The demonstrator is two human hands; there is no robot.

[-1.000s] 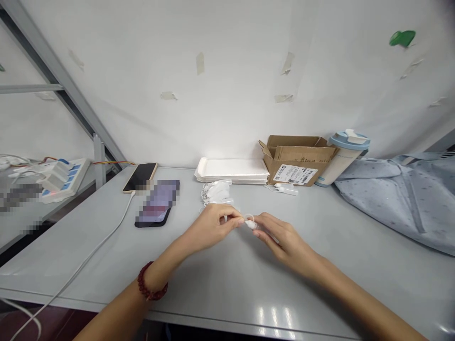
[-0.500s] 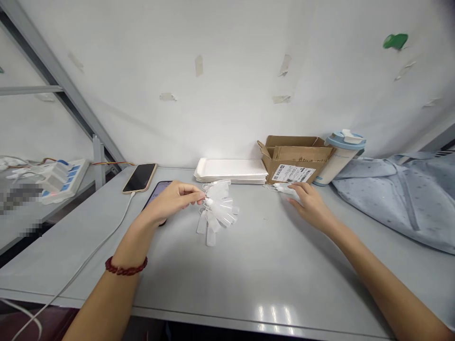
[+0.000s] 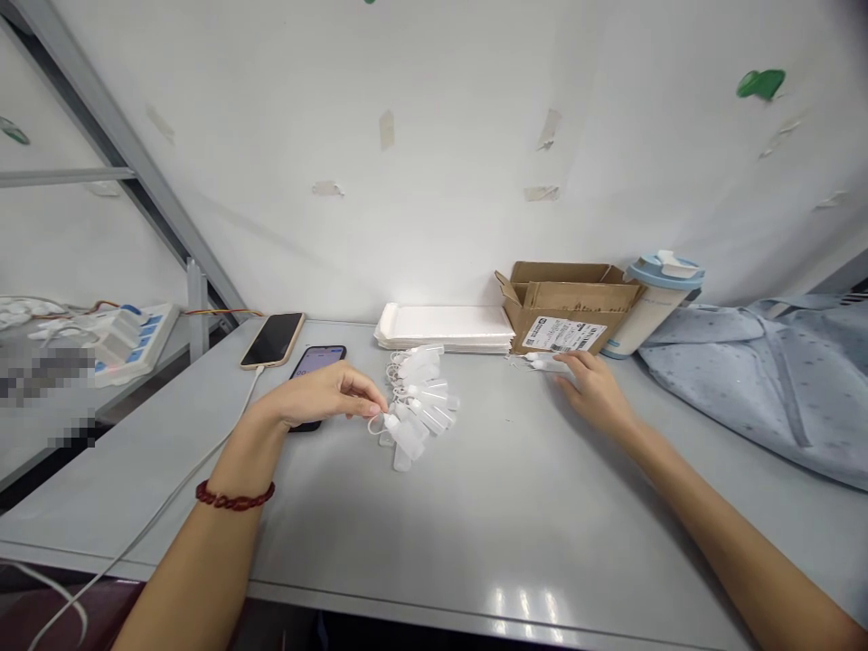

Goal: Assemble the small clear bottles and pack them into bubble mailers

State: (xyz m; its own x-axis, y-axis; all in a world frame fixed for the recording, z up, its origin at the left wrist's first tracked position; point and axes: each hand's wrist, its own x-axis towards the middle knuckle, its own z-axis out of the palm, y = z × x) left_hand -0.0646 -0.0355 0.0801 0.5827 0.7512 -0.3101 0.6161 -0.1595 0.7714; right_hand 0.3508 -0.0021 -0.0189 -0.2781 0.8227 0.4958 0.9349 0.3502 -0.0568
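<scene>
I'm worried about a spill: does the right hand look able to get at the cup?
Likely yes: the right hand is near the cup, with nothing visible between them; box and bag sit to either side.

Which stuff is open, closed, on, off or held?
Left hand: pinching small translucent plastic bottle
Right hand: fingers apart, at another bottle
Brown cardboard box: open
Tall cream tumbler: blue lid on
Gold-edged phone: screen dark, white cable plugged in
Black-edged phone: screen lit
</scene>
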